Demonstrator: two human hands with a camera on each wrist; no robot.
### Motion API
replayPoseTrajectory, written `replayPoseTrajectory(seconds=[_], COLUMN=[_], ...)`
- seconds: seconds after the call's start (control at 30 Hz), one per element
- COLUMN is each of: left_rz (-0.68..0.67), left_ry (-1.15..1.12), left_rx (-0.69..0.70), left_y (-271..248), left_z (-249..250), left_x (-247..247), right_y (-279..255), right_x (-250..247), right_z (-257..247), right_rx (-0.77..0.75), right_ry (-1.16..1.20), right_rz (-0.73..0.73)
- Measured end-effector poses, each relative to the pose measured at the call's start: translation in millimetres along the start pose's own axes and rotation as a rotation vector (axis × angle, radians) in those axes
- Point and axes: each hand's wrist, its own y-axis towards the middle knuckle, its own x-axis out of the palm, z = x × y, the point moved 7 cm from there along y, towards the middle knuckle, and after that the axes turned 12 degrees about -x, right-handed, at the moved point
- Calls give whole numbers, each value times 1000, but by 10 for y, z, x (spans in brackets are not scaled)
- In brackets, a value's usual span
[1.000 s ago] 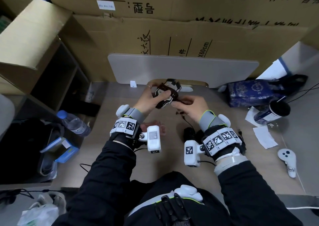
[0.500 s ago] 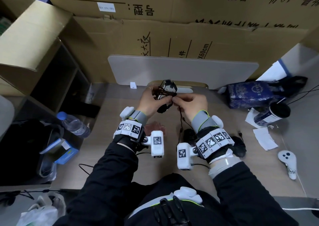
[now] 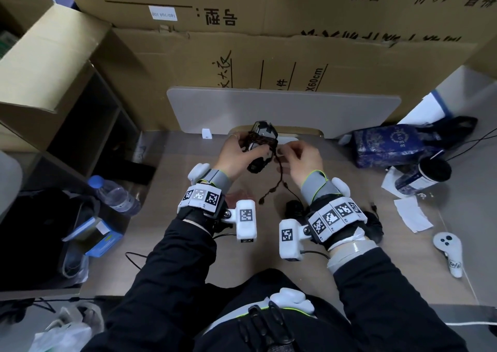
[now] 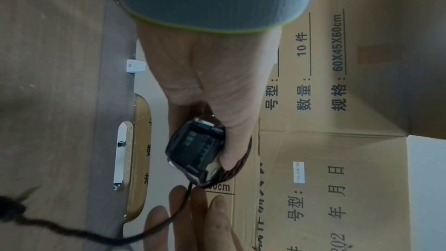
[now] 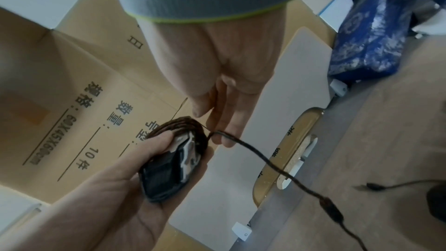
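Fingers of the left hand (image 3: 236,156) clasp a black device (image 3: 262,139) wound with brown cord (image 3: 281,172), above the far edge of the tabletop (image 3: 166,177). The right hand (image 3: 304,160) pinches the loose cord just beside it.

1. Mouse (image 3: 263,131): black body with white-silver trim, sitting tilted in the left hand (image 3: 236,158), which is gripping it. It is hanging off the tabletop (image 3: 188,244), over the middle of its far edge.
2. Cable (image 3: 280,171): dark brown and braided. Several turns are lying wound tight across the mouse's body, with the left thumb pressing on the coils.
3. The loose tail is leaving the coils on the right side, and the right hand (image 3: 301,158) is pinching it just beside the mouse.
4. Below the pinch the tail is hanging in a loose curve toward the tabletop, carrying a thicker lump partway along.
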Motion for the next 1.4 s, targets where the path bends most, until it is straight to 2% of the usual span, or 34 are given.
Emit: replayPoseTrajectory(seconds=[0.1,0.27,0.47,0.6,0.7,0.87,1.03,1.17,1.3,1.4], left_rz=[-7,-39,-128,-114,-104,-151,-172,-245,-340,-477], left_ry=[-25,-67,-64,-108,-150,-219,85,324,634,716], left_rx=[-14,-28,-42,-53,-59,-81,-46,-44,-49,-33], left_y=[-6,-37,-76,-90,-93,-74,-57,-83,-85,-153], left_z=[4,-9,-31,-36,-47,-68,-138,-133,-161,-111], left_x=[-4,9,63,47,46,79,81,138,198,286], right_y=[10,-55,-113,-143,-183,-219,-154,-103,-67,-60], right_x=[12,-18,-96,-34,52,128,100,92,47,64], right_z=[80,50,270,317,260,166,-32,-130,-167,-180], right_rx=[10,109,226,249,273,207,99,5,-77,-144], right_ry=[113,243,106,108,111,64,50,47,2,-30], right_rz=[-4,63,111,1,-134,-251,-259,-260,-237,-263])
